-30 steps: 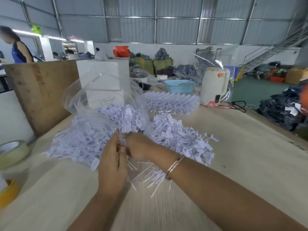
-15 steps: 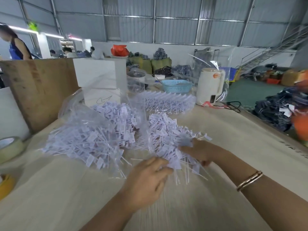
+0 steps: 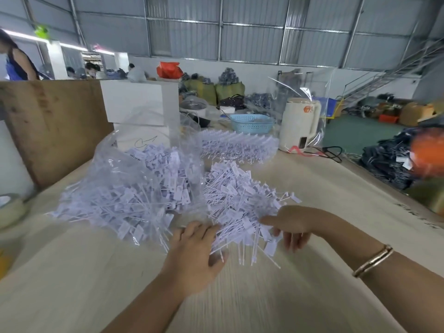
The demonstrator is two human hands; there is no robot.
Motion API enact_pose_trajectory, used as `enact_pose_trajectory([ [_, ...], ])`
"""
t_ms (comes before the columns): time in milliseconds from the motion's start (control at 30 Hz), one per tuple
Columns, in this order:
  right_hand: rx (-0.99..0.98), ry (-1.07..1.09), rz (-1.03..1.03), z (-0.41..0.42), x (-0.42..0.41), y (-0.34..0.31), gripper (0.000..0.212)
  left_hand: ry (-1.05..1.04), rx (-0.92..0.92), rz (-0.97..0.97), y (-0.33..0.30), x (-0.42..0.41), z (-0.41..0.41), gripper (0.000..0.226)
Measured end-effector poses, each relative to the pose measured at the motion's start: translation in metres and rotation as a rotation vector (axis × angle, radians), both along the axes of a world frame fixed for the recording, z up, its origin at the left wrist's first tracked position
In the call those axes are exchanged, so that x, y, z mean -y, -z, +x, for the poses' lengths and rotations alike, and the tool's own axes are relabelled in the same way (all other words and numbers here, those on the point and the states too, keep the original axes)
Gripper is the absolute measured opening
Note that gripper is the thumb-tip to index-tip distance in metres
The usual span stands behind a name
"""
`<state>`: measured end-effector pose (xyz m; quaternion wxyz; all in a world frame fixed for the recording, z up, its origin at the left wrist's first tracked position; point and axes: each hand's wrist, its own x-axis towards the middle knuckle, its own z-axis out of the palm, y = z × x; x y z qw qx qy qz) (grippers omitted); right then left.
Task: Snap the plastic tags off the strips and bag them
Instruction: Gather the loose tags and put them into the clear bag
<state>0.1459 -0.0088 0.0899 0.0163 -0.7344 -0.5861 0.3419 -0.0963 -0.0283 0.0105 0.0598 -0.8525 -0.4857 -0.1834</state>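
A clear plastic bag (image 3: 125,179) stuffed with white plastic tags lies left of centre on the table. To its right sits a loose pile of white tags (image 3: 240,200). Behind both, a row of uncut tag strips (image 3: 237,146) stretches across the table. My left hand (image 3: 194,258) rests palm down at the pile's near left edge, fingers over some tags. My right hand (image 3: 292,227) is at the pile's near right edge, fingers spread and curled down among loose tags. Whether either hand grips tags is hidden.
A white box (image 3: 139,104) and a wooden board (image 3: 52,126) stand behind the bag. Tape rolls (image 3: 10,207) sit at the left edge. A blue basket (image 3: 251,122) and a white kettle (image 3: 300,123) are at the back right. Dark garments (image 3: 389,159) lie off to the right.
Both hands left the bag's mouth and moved right to the loose pile. They now rake at its near edge, and the right hand has spread open.
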Motion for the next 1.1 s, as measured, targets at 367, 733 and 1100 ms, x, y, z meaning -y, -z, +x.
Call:
enact_pose_trajectory([
  [367, -0.496, 0.342, 0.151, -0.035, -0.031, 0.032, 0.040, 0.115, 0.013, -0.007, 0.013, -0.004, -0.002, 0.055],
  [733, -0.680, 0.506, 0.334, -0.018, -0.027, 0.024, 0.026, 0.152, 0.149, -0.025, 0.014, -0.009, -0.003, 0.075],
  [1100, -0.579, 0.387, 0.229, -0.042, -0.038, 0.030, 0.033, 0.312, 0.138, -0.188, 0.011, 0.000, 0.001, 0.078],
])
